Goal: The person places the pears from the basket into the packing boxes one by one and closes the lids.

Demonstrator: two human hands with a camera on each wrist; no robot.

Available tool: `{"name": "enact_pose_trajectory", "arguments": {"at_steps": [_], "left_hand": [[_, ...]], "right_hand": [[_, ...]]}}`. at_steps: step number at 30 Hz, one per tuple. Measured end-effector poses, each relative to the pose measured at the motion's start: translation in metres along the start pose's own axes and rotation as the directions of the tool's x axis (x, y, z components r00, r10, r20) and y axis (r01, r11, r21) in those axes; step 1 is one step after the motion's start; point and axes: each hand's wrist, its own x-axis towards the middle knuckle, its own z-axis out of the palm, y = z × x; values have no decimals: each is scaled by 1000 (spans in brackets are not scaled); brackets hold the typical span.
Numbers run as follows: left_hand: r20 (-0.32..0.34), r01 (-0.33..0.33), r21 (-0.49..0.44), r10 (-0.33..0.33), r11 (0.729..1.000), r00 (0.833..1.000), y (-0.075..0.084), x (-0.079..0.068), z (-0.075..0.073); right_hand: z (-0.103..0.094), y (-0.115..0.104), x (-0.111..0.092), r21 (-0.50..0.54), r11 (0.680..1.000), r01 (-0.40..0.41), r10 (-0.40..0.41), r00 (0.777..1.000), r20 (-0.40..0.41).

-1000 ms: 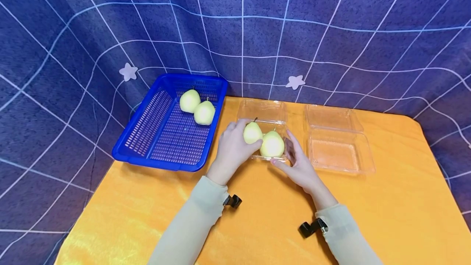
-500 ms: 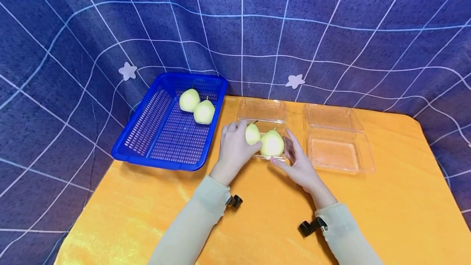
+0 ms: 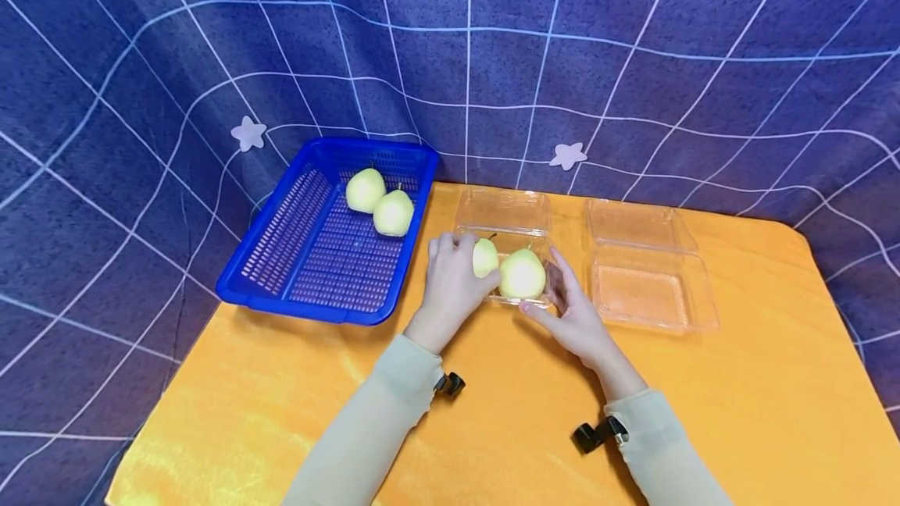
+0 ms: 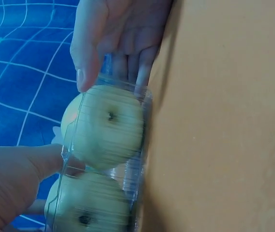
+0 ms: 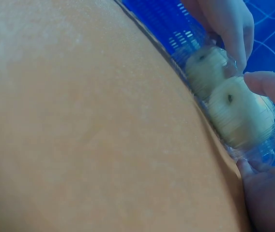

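In the head view, two pale green pears stand side by side in a clear plastic clamshell container (image 3: 502, 211), its lid folded back. My left hand (image 3: 450, 276) grips the left pear (image 3: 485, 258), fingers over its far side and thumb between the two pears. The right pear (image 3: 523, 275) sits against the container's right end. There my right hand (image 3: 578, 325) holds the container, thumb at the front rim and fingers along the side. Through the clear wall, the left wrist view shows the undersides of the right pear (image 4: 109, 128) and left pear (image 4: 86, 203).
A blue plastic basket (image 3: 239, 295) at the left holds two more pears (image 3: 366, 190). To the right lies a second open clamshell container (image 3: 641, 295). An orange cloth (image 3: 506, 428) covers the table, and a blue curtain (image 3: 633, 61) hangs behind.
My left hand has shifted slightly right, and its pear has settled a little lower and tilted, with the fingers covering more of it. My right hand stays in place on the container.
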Motion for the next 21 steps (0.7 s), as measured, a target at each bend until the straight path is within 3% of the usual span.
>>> {"name": "enact_pose_trajectory", "arguments": {"at_steps": [7, 21], "left_hand": [[6, 2, 62, -3, 998, 1000, -5, 1, 1], [70, 24, 19, -26, 1000, 997, -6, 1, -7]], "right_hand": [[-1, 0, 0, 14, 1000, 3, -3, 1000, 7], [-1, -1, -1, 2, 1000, 3, -3, 1000, 7]]}}
